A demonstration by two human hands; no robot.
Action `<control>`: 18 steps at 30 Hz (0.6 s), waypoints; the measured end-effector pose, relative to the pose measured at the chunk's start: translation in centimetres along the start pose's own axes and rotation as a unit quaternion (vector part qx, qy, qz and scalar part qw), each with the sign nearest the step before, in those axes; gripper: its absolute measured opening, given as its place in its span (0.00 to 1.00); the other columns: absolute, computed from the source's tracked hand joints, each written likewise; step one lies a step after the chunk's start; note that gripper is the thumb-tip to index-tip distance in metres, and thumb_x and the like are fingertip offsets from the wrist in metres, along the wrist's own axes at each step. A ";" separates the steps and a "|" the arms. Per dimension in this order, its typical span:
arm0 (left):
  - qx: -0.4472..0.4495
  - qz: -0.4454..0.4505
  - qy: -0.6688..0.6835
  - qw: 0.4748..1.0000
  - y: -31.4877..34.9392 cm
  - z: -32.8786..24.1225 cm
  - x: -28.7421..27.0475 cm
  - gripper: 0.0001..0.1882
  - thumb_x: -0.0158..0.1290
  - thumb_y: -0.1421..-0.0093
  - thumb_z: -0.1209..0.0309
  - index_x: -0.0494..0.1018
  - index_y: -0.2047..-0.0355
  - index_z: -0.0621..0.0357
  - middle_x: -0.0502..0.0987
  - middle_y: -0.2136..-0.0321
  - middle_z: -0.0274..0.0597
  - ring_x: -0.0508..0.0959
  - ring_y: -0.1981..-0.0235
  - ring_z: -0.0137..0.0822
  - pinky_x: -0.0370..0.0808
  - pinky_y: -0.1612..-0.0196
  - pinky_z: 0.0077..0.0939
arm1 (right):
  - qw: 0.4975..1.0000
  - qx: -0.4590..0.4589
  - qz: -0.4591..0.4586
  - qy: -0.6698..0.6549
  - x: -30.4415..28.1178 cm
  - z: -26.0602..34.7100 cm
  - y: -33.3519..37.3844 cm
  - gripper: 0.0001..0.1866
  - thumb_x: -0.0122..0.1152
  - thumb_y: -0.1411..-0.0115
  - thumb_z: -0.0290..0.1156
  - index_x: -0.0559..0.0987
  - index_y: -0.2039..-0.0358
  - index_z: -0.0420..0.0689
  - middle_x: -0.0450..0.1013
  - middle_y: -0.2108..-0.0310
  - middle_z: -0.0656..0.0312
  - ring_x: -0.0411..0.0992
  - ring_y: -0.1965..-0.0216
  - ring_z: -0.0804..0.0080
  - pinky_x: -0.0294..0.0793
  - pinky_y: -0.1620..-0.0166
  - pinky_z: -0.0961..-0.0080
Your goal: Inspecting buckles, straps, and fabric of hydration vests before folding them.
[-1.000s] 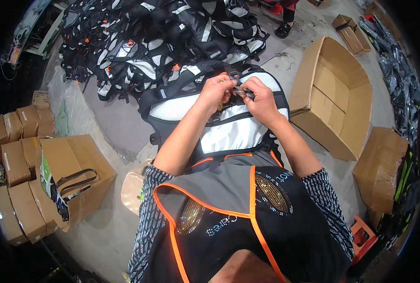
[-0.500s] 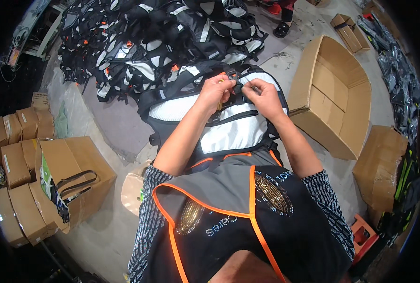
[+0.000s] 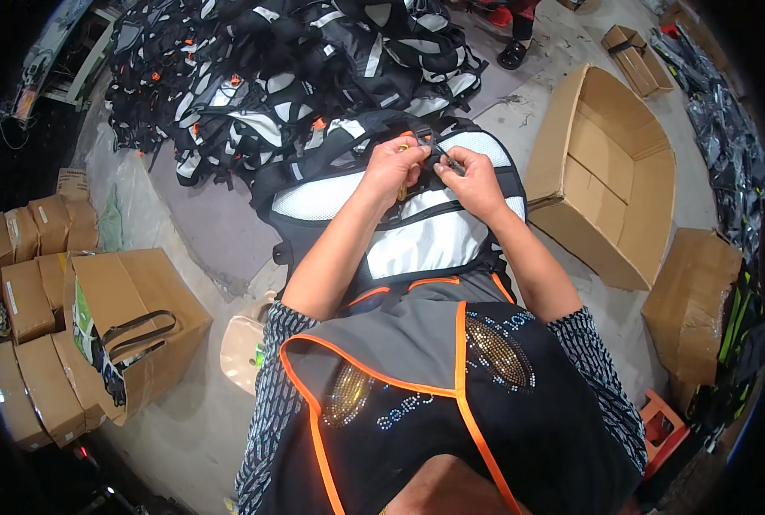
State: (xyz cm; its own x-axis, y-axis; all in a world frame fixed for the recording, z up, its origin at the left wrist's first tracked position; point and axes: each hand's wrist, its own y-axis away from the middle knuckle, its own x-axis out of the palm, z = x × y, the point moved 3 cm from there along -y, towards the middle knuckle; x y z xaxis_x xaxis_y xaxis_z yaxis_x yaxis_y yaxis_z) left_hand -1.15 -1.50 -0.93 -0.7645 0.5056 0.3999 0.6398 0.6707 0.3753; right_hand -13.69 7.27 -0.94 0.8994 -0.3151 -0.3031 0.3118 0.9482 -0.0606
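Note:
A black-and-white backpack point(image 3: 425, 240) lies in front of me against my apron. Over its upper part, my left hand point(image 3: 393, 169) is closed, fingertips pinched at a black strap point(image 3: 431, 146) with what looks like a buckle. Something small and yellow point(image 3: 403, 187) shows under those fingers, mostly hidden, so its kind is unclear. My right hand point(image 3: 475, 180) is closed beside it, thumb and forefinger pinching a dark strap end. The hands are close together, a short gap between their fingertips. A bit of orange shows beside the strap.
Beyond the backpack lies a big heap of black-and-white backpacks point(image 3: 288, 77). An open cardboard box point(image 3: 562, 176) stands to the right. Stacked cartons point(image 3: 43, 378) and an open box with a dark handle point(image 3: 163, 343) are on the left. A person's shoe point(image 3: 512, 55) shows at the far side.
My right hand has moved slightly left and down, nearer my left hand, and its wrist has turned. My left hand stays nearly where it was on the strap.

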 end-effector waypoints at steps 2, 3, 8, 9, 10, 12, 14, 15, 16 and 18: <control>0.000 -0.001 0.005 1.000 -0.1 0.1 -0.2 0.04 0.51 0.45 0.76 0.70 0.77 0.57 0.67 0.87 0.31 0.63 0.89 0.20 0.56 0.86 0.09 | 0.999 0.008 -0.006 -0.035 -0.1 -0.4 -0.1 0.03 0.53 0.51 0.21 0.75 0.74 0.39 0.69 0.79 0.67 0.61 0.77 0.82 0.61 0.71 0.88; -0.001 -0.002 0.009 1.000 -0.1 0.2 -0.4 0.04 0.51 0.45 0.76 0.70 0.77 0.57 0.67 0.86 0.32 0.63 0.89 0.20 0.56 0.86 0.09 | 0.997 0.017 -0.012 -0.070 -0.2 -0.6 -0.2 0.03 0.53 0.50 0.21 0.75 0.74 0.39 0.69 0.79 0.67 0.61 0.77 0.82 0.61 0.72 0.88; -0.001 -0.001 0.014 1.000 -0.3 0.3 -0.7 0.04 0.51 0.45 0.75 0.70 0.76 0.58 0.68 0.85 0.33 0.63 0.89 0.20 0.57 0.86 0.10 | 0.997 0.028 -0.011 -0.074 0.1 0.0 -0.1 0.04 0.53 0.50 0.22 0.75 0.73 0.38 0.70 0.78 0.66 0.62 0.77 0.82 0.62 0.72 0.87; 0.000 0.001 0.012 1.000 -0.3 0.3 -0.7 0.04 0.51 0.45 0.75 0.70 0.76 0.58 0.68 0.85 0.33 0.63 0.89 0.21 0.57 0.86 0.10 | 0.999 0.023 -0.005 -0.041 0.3 0.4 -0.1 0.04 0.53 0.50 0.22 0.75 0.73 0.38 0.70 0.78 0.66 0.63 0.77 0.82 0.62 0.72 0.87; 0.001 0.002 0.010 1.000 -0.3 0.3 -0.7 0.04 0.51 0.45 0.75 0.70 0.76 0.58 0.68 0.85 0.33 0.63 0.89 0.21 0.57 0.86 0.11 | 1.000 0.019 0.002 -0.008 0.4 0.6 0.0 0.04 0.53 0.50 0.22 0.76 0.73 0.38 0.71 0.78 0.65 0.63 0.77 0.81 0.62 0.72 0.87; 0.000 -0.002 0.013 1.000 -0.3 0.2 -0.7 0.03 0.51 0.45 0.75 0.70 0.76 0.58 0.68 0.85 0.33 0.63 0.89 0.21 0.57 0.86 0.11 | 0.999 0.025 -0.001 -0.036 0.2 0.2 -0.1 0.04 0.54 0.50 0.22 0.75 0.73 0.38 0.70 0.78 0.65 0.63 0.77 0.81 0.62 0.72 0.86; -0.002 -0.011 0.017 1.000 -0.3 0.2 -0.6 0.03 0.51 0.45 0.75 0.70 0.76 0.58 0.68 0.85 0.33 0.63 0.89 0.21 0.57 0.86 0.11 | 0.995 0.039 -0.005 -0.093 0.1 -0.4 -0.1 0.04 0.55 0.51 0.22 0.75 0.73 0.38 0.70 0.78 0.66 0.63 0.77 0.81 0.62 0.72 0.85; -0.004 -0.015 0.020 1.000 -0.3 0.2 -0.7 0.03 0.51 0.45 0.75 0.70 0.76 0.58 0.68 0.85 0.33 0.63 0.89 0.21 0.57 0.86 0.12 | 0.991 0.046 -0.007 -0.122 0.0 -0.6 -0.2 0.03 0.55 0.52 0.22 0.75 0.74 0.38 0.70 0.79 0.66 0.63 0.77 0.81 0.62 0.72 0.85; -0.004 -0.016 0.021 1.000 -0.4 0.3 -0.7 0.03 0.51 0.45 0.75 0.70 0.76 0.58 0.68 0.85 0.33 0.63 0.89 0.21 0.57 0.86 0.12 | 0.991 0.046 -0.006 -0.122 0.1 -0.4 -0.1 0.03 0.55 0.52 0.22 0.75 0.74 0.38 0.70 0.79 0.66 0.63 0.77 0.81 0.62 0.72 0.85; 0.003 -0.009 0.027 1.000 -0.6 0.5 -0.9 0.03 0.52 0.45 0.75 0.70 0.76 0.58 0.68 0.85 0.34 0.63 0.89 0.22 0.57 0.86 0.12 | 0.997 0.040 -0.024 -0.068 -0.1 0.4 0.2 0.03 0.55 0.52 0.21 0.74 0.74 0.38 0.70 0.79 0.66 0.64 0.77 0.79 0.63 0.72 0.84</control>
State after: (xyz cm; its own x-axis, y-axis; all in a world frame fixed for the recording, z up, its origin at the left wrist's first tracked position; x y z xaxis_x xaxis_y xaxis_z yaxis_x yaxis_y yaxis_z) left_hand -0.86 -2.10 -1.96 -0.7702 0.4643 0.4372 0.6258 0.6825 0.3777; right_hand -13.58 7.43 -0.57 0.9142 -0.3678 -0.1703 0.3741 0.9274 0.0052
